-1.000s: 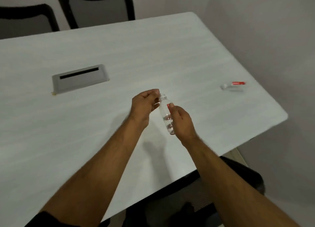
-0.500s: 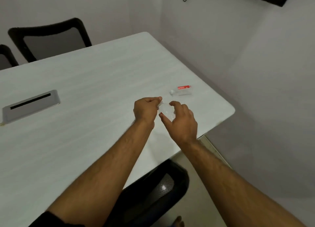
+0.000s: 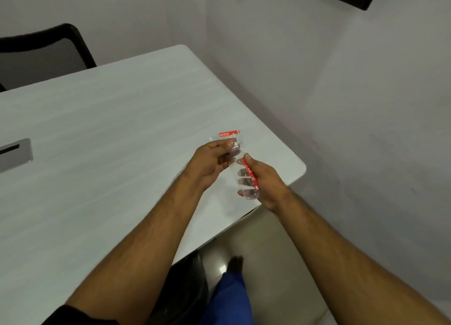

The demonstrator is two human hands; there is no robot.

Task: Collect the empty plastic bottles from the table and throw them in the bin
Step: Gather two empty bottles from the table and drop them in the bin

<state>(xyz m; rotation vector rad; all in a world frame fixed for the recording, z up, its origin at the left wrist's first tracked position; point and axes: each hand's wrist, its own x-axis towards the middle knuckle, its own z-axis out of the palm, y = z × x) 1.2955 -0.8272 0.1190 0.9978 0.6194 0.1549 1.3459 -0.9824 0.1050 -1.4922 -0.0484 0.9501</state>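
Note:
I hold a small clear plastic bottle (image 3: 240, 172) with a red label above the near right corner of the white table (image 3: 109, 134). My right hand (image 3: 264, 182) wraps around its body, fingers showing through the plastic. My left hand (image 3: 211, 161) pinches its top end, where the cap would be; the cap itself is hidden by my fingers. A second clear bottle (image 3: 228, 135) with a red label lies on its side on the table just beyond my left hand. No bin is in view.
A grey cable hatch (image 3: 14, 155) is set into the table at the left edge. A black mesh chair (image 3: 41, 56) stands at the far side. Another black chair (image 3: 185, 285) is tucked under the near edge. A wall closes the right side.
My view has swung right and closer to the table corner. Both hands with the bottle have moved toward the lying bottle, and the held bottle is now tilted with its label visible.

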